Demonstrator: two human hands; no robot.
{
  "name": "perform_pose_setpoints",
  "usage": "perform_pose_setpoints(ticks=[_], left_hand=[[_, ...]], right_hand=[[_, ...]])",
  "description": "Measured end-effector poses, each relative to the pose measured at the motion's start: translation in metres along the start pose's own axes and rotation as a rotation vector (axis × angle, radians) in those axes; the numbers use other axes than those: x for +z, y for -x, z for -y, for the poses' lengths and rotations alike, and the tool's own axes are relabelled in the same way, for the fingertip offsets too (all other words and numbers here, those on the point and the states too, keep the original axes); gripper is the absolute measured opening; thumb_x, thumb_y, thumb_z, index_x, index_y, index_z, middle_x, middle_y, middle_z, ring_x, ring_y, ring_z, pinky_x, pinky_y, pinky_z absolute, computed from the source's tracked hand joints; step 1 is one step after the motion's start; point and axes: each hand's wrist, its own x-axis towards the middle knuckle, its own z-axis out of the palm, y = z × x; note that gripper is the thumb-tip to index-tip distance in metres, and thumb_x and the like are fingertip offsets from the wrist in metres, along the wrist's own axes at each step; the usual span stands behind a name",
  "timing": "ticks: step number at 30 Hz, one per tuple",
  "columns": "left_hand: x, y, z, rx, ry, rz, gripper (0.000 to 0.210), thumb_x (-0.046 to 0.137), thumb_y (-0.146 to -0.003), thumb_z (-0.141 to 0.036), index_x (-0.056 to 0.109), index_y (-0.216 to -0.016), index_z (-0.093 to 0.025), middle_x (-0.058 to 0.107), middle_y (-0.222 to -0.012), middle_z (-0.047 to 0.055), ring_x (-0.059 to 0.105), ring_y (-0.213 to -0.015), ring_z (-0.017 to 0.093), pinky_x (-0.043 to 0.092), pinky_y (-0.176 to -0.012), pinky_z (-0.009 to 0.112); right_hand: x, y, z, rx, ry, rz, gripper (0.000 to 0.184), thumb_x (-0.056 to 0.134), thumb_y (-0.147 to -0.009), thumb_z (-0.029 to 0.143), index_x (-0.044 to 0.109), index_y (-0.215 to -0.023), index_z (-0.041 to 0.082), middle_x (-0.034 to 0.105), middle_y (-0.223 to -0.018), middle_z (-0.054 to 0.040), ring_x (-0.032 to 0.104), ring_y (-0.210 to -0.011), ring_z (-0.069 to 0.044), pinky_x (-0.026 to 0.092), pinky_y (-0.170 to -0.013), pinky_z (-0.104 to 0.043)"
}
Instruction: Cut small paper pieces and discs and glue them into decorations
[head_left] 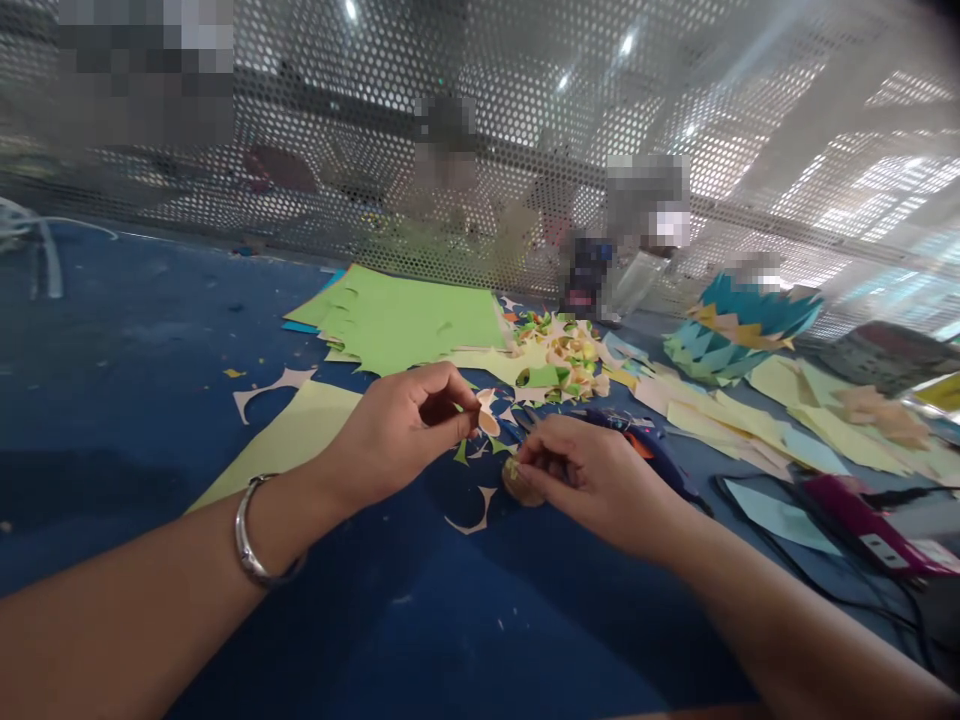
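My left hand [409, 425] is closed in a pinch on a small peach paper piece [489, 413], curved like a petal. To its right, my right hand [589, 480] has its fingers drawn together at the top of a small round tan object [519, 485]; whether the fingers grip it or something tiny over it is hidden. Between and behind the hands lie cut scraps, among them a curved pale paper offcut [480, 515]. A dark blue glue gun [664, 455] rests just beyond my right hand, partly covered by it.
Green paper sheets [420, 315] lie behind my left hand, with a pale yellow sheet [292, 440] nearer. Curled paper pieces [562, 350] form a heap. At right are a pointed paper basket [735, 330], loose paper strips [720, 415] and a magenta power strip [862, 520] with black cables.
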Motion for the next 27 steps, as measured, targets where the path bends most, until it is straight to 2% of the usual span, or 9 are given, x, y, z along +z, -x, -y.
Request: perform_pose_setpoints(ticks=[6,10,12,16,18,20,24,27], left_hand=[[0.007,0.001,0.000,-0.005,-0.068,0.033,0.009,0.069,-0.086,-0.030,0.068,-0.088,-0.022,0.078,-0.089,0.005,0.073,-0.079,0.021,0.057,-0.073,0.035],[0.012,0.003,-0.001,-0.010,-0.081,0.055,0.010,0.070,-0.086,-0.031,0.068,-0.088,-0.022,0.076,-0.087,0.004,0.072,-0.078,0.020,0.057,-0.073,0.035],[0.015,0.003,-0.003,-0.044,0.019,0.059,0.013,0.072,-0.085,-0.032,0.067,-0.088,-0.021,0.076,-0.086,0.003,0.072,-0.079,0.020,0.058,-0.076,0.035],[0.023,0.005,-0.007,-0.168,0.353,0.039,0.019,0.075,-0.085,-0.032,0.060,-0.087,-0.021,0.075,-0.087,0.002,0.074,-0.086,0.019,0.060,-0.081,0.033],[0.025,0.006,-0.009,-0.223,0.392,0.043,0.017,0.072,-0.087,-0.033,0.060,-0.088,-0.021,0.074,-0.089,0.002,0.074,-0.088,0.019,0.060,-0.077,0.032],[0.025,0.007,-0.009,-0.215,0.243,0.072,0.014,0.070,-0.088,-0.033,0.063,-0.089,-0.021,0.073,-0.088,0.002,0.073,-0.085,0.019,0.058,-0.071,0.032],[0.017,0.007,-0.006,-0.079,-0.245,0.091,0.008,0.066,-0.085,-0.028,0.071,-0.087,-0.022,0.075,-0.088,0.003,0.068,-0.075,0.019,0.048,-0.064,0.033],[0.011,0.006,-0.005,-0.032,-0.419,0.073,0.011,0.063,-0.084,-0.027,0.072,-0.087,-0.022,0.074,-0.086,0.003,0.064,-0.070,0.019,0.043,-0.061,0.033]], right_hand=[[-0.007,0.010,0.008,-0.102,-0.059,-0.169,0.008,0.064,-0.091,0.020,0.067,-0.083,0.021,0.064,-0.078,-0.0002,0.055,-0.064,-0.011,0.044,-0.057,-0.024],[-0.008,0.011,0.005,-0.085,-0.128,-0.232,0.005,0.066,-0.090,0.019,0.068,-0.086,0.021,0.066,-0.077,0.0009,0.056,-0.063,-0.010,0.045,-0.057,-0.023],[-0.008,0.011,0.004,-0.056,-0.174,-0.233,0.004,0.066,-0.091,0.020,0.069,-0.087,0.021,0.066,-0.075,0.0015,0.057,-0.062,-0.010,0.045,-0.056,-0.022],[-0.005,0.009,0.005,-0.002,-0.250,-0.246,0.006,0.067,-0.091,0.025,0.070,-0.088,0.020,0.066,-0.073,0.0011,0.059,-0.062,-0.011,0.047,-0.057,-0.023],[-0.004,0.008,0.005,0.005,-0.265,-0.258,0.007,0.068,-0.090,0.026,0.070,-0.089,0.020,0.067,-0.073,0.0007,0.059,-0.062,-0.011,0.047,-0.057,-0.024],[-0.004,0.007,0.005,0.006,-0.272,-0.269,0.009,0.068,-0.090,0.028,0.069,-0.089,0.020,0.067,-0.075,0.0000,0.060,-0.062,-0.011,0.048,-0.057,-0.024],[-0.004,0.008,0.001,0.029,-0.318,-0.272,0.013,0.069,-0.090,0.031,0.069,-0.091,0.019,0.065,-0.076,-0.0006,0.060,-0.062,-0.012,0.049,-0.057,-0.025],[-0.003,0.008,-0.001,0.038,-0.334,-0.256,0.014,0.069,-0.090,0.033,0.069,-0.091,0.019,0.066,-0.077,-0.0010,0.060,-0.062,-0.012,0.048,-0.057,-0.025]])
